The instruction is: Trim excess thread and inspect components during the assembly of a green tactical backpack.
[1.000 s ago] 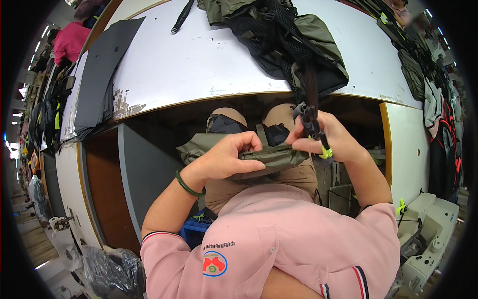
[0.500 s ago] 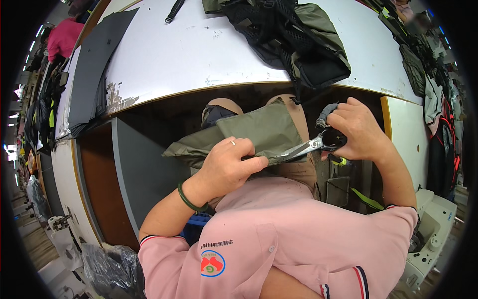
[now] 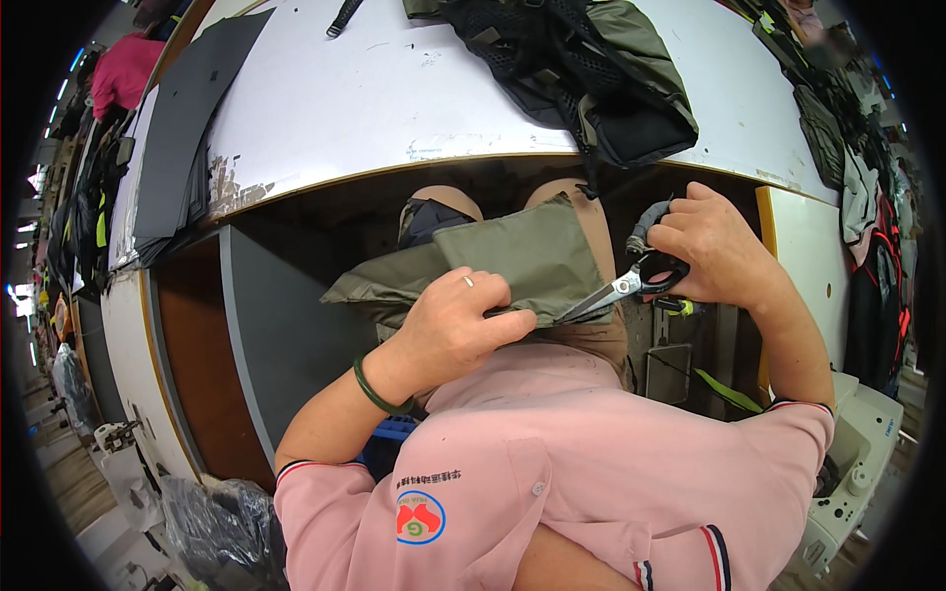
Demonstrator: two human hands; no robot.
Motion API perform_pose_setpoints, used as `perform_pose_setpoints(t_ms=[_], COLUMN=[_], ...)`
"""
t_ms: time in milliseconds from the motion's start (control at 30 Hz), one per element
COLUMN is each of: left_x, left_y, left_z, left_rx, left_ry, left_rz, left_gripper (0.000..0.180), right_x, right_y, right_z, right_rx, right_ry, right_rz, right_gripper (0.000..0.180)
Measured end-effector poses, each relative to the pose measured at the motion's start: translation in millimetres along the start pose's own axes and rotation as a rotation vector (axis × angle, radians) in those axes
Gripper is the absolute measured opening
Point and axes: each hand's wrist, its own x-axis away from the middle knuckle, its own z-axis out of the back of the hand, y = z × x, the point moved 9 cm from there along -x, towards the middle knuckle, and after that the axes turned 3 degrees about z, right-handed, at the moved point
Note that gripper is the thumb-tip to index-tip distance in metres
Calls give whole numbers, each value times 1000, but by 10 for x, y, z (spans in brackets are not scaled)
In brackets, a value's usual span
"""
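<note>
Olive-green fabric (image 3: pixel 522 251) lies folded across my lap. My left hand (image 3: pixel 463 320) pinches its near edge between thumb and fingers. In my right hand (image 3: pixel 714 246) is a pair of scissors (image 3: pixel 623 286), its dark handles in my grip and one handle wrapped in grey. The blades point left and down, with their tips at the fabric's near edge, a little right of my left thumb. Whether a thread or the cloth lies between the blades is too small to tell.
On the white table (image 3: pixel 335 108) ahead lies a black and olive backpack (image 3: pixel 601 89). Dark grey sheets (image 3: pixel 187 128) are stacked at the left. A white sewing machine (image 3: pixel 857 473) stands at the lower right, and a plastic-wrapped bundle (image 3: pixel 222 532) sits at the lower left. Someone in pink (image 3: pixel 126 74) is farther off.
The scissor tips have shifted slightly right along the fabric's edge, and the blades slant more steeply. My left hand and the cloth have moved slightly right.
</note>
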Motion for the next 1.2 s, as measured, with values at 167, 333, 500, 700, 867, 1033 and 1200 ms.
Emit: perform_pose_setpoints(t_ms=[167,333,500,700,867,1033,1200], left_x=[4,-4,-36,-177,-109,9,57], left_y=[-1,13,-33,-309,-437,-573,-583], left_z=[-10,-14,9,-149,-272,-304,-471], left_rx=[2,14,65,595,779,743,827], left_ry=[-4,1,5,-121,-325,-345,-427], left_rz=[1,-3,39,442,637,627,662], left_gripper=[27,27,29,25,34,34,31], right_x=[10,37,92,-313,-323,-257,-208], right_y=[1,20,175,-253,-193,-160,-108], right_z=[-18,-38,51,-127,-363,-434,-543], right_rx=[33,8,-214,-684,-1108,-1152,-1028], right_ry=[36,59,174,89,-22,-15,-55], right_rz=[8,18,-116,-100,-247,-289,-360], right_gripper=[31,32,47,40,22,20,30])
